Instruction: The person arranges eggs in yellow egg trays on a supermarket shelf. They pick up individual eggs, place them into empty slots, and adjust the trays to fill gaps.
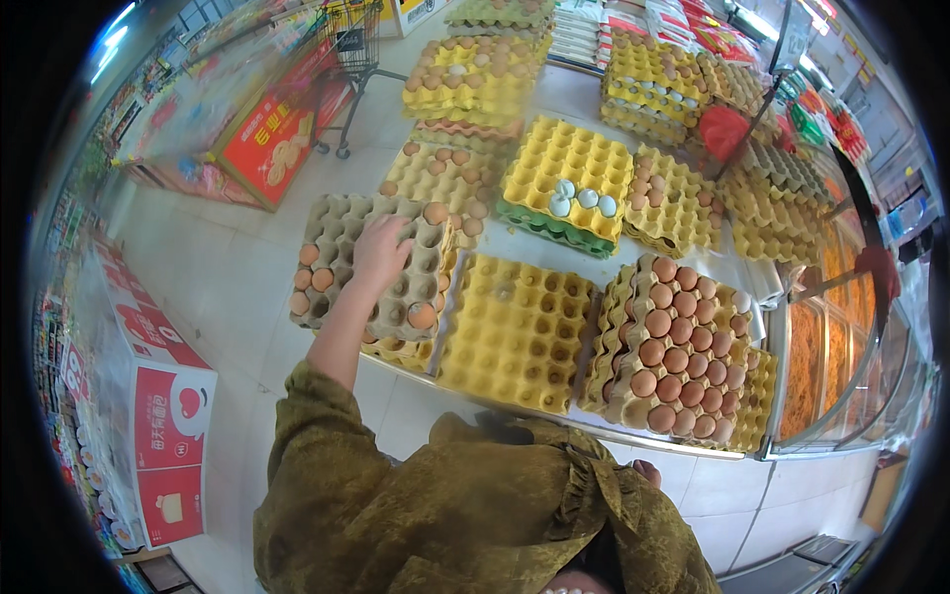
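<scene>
My left hand rests over a grey pulp egg tray on top of a stack at the left of the table. Thumb and fingers are apart over the cups, and no egg shows between them. A few brown eggs sit at this tray's left side; one more brown egg is in its far right corner. Near the front right corner lies an egg with a pale patch. Only a bit of my right hand shows beside the olive sleeve, below the table edge; whatever it may hold is hidden.
A yellow tray without eggs lies in front of me. To its right rises a stack full of brown eggs. Farther back, a yellow tray holds several pale eggs or shells. A shopping cart stands beyond the table.
</scene>
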